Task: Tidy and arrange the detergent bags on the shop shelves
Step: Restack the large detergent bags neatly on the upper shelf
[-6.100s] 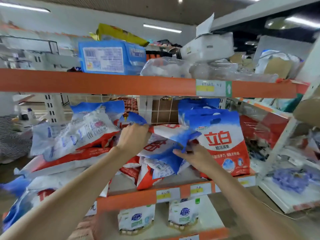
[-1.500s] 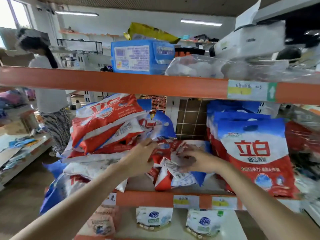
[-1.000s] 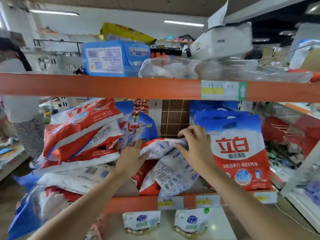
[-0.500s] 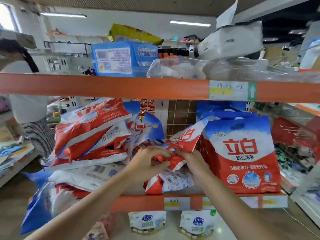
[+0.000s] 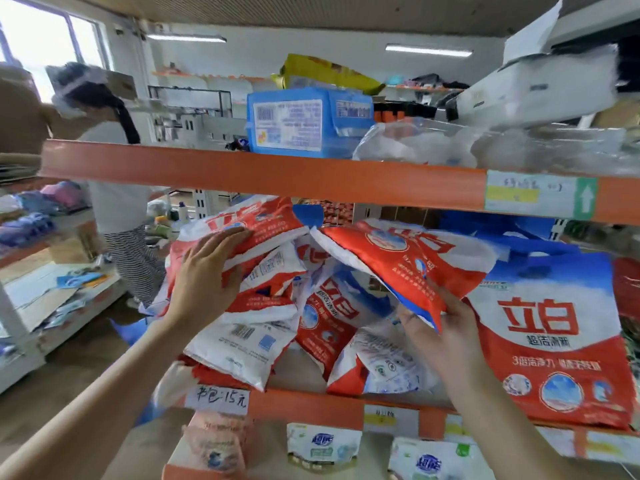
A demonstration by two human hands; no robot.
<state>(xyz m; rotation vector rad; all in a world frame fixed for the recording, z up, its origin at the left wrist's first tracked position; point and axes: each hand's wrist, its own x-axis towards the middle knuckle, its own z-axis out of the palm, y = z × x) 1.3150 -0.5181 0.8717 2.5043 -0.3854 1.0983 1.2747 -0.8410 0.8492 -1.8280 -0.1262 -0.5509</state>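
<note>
Right hand grips soft, slumping red-and-white plastic detergent bag at centre frame by its lower corner; better supported underneath; left hand presses flat on the pile.

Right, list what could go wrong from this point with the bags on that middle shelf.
1. The left hand lies flat against a slanted pile of bags. The lowest white bag already overhangs the orange shelf edge; letting go might send the pile sliding to the floor.
2. The right hand holds the lifted bag only by its lower corner, so it could slip or tear.
3. Swinging it right may knock the upright bag.
</note>
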